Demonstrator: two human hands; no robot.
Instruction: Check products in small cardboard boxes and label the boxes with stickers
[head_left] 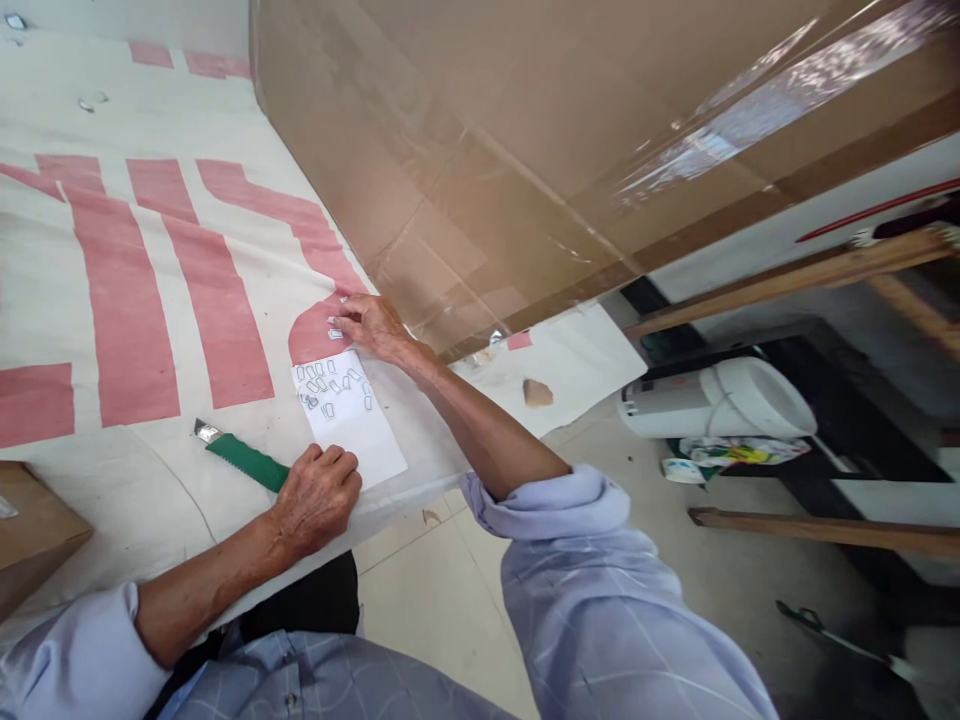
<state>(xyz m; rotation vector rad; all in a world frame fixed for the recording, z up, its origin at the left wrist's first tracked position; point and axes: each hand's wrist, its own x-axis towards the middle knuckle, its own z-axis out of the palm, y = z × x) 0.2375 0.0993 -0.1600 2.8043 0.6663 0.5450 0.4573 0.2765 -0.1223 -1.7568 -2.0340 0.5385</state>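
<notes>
Fingers curled into a fist, my left hand (319, 498) rests at the lower left edge of a white card (367, 440). Just left of it a green-handled utility knife (244, 460) lies with its blade pointing away; the handle's end runs up to the hand. What the left fingers hold, if anything, is hidden. Several small dark-outlined rectangular pieces (334, 384) are spread over the card's far half. Past the card's far edge, my right hand (375, 325) pinches thumb and fingers together at a small whitish piece (332, 321), and another piece (335, 334) lies close by.
A large taped cardboard box (465, 180) stands behind the right hand. Pale cloth with red markings (135, 320) covers the table. A smaller carton (34, 530) is at the left edge. To the right are a white bucket (720, 398) and wooden bars (825, 530).
</notes>
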